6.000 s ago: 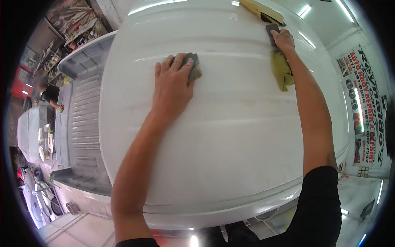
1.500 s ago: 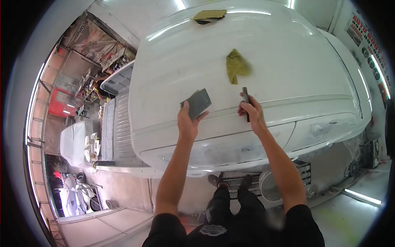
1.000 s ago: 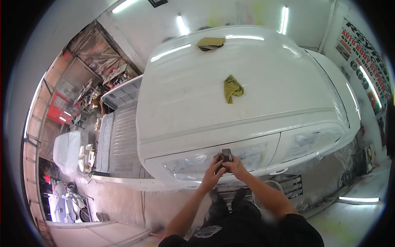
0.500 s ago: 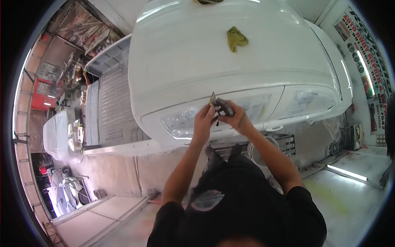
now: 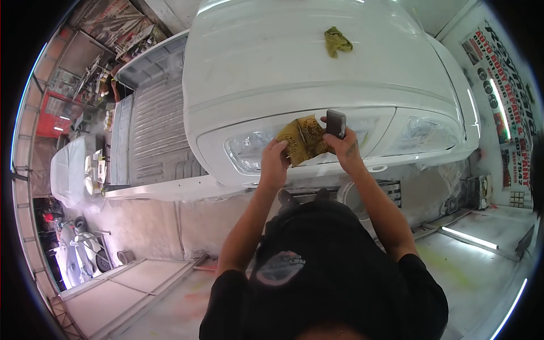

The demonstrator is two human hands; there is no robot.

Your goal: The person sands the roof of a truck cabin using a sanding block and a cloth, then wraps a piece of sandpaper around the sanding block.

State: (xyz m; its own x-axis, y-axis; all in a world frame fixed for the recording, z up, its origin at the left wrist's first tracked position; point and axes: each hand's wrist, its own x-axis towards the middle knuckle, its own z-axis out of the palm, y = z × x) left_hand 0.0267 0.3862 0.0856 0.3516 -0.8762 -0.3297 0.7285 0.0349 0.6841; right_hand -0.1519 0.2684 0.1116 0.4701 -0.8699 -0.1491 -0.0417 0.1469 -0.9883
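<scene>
My left hand (image 5: 275, 163) is closed on the left edge of a creased, yellow-brown sheet of sandpaper (image 5: 306, 141), with dark print on the side facing me. My right hand (image 5: 345, 148) grips a small dark grey sanding block (image 5: 336, 123) standing upright in the fingers. The sheet's right edge reaches that hand too, but whether the fingers pinch it I cannot tell. Both hands are in front of the side windows of a white pickup cab (image 5: 255, 62). A crumpled olive-green cloth (image 5: 338, 42) lies on the cab roof.
Film covers the side windows (image 5: 425, 136). The ribbed truck bed (image 5: 156, 136) extends to the left. Below the cab stand a whitish bucket (image 5: 352, 198) and a slatted metal step (image 5: 391, 194). A motorcycle (image 5: 82, 255) stands far left; a lettered banner (image 5: 504, 107) hangs at right.
The sandpaper, earlier bunched small between the hands, is now spread open. My hands have moved apart, and the block is turned upright in my right hand. The view has shifted slightly.
</scene>
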